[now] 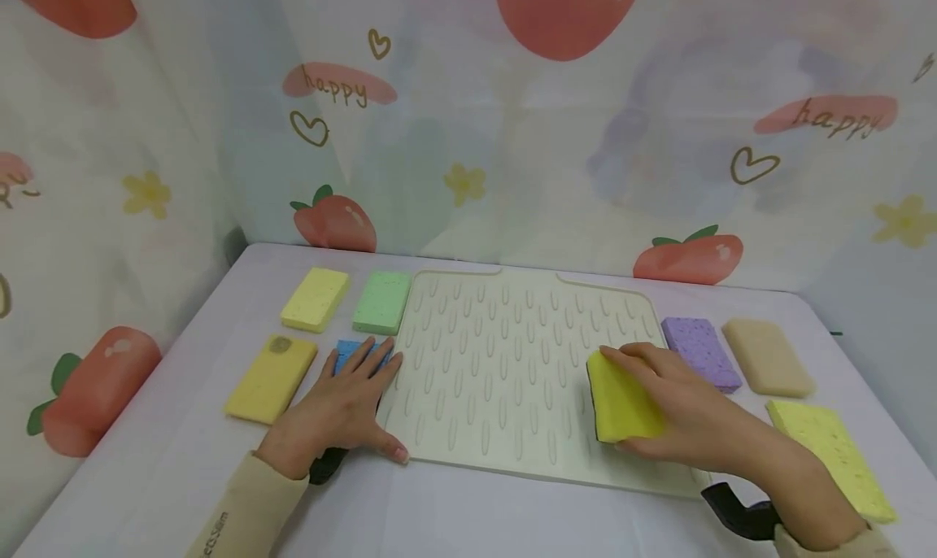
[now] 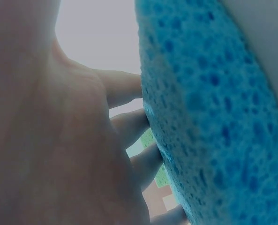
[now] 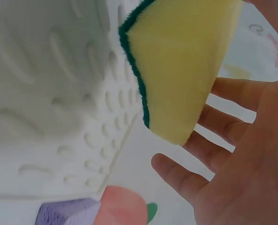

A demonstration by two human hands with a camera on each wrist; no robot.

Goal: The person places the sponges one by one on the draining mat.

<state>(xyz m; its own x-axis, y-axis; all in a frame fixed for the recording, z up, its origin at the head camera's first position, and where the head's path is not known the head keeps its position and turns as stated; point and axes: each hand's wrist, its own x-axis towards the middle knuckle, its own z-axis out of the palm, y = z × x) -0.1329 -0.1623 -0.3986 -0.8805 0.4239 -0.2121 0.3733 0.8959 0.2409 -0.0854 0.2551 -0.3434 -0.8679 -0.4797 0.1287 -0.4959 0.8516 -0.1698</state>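
My left hand point(image 1: 344, 407) lies spread over a blue sponge point(image 1: 347, 350), its thumb at the near left corner of a white ridged mat point(image 1: 512, 363). The left wrist view shows fingertips against the pored side of that blue sponge point(image 2: 209, 108). Over the mat's right part, my right hand point(image 1: 691, 407) grips a yellow scouring sponge point(image 1: 622, 399) between thumb and fingers. The sponge is tilted on edge, and its thin dark green scouring layer faces the mat in the right wrist view. Whether its lower edge touches the mat I cannot tell.
Left of the mat lie a pale yellow sponge point(image 1: 315, 299), a green sponge point(image 1: 383, 302) and a darker yellow sponge point(image 1: 272, 379) with a round mark. To the right are a purple sponge point(image 1: 700, 355), a beige sponge point(image 1: 769, 357) and a large yellow sponge point(image 1: 830, 456). A printed curtain point(image 1: 468, 119) stands behind.
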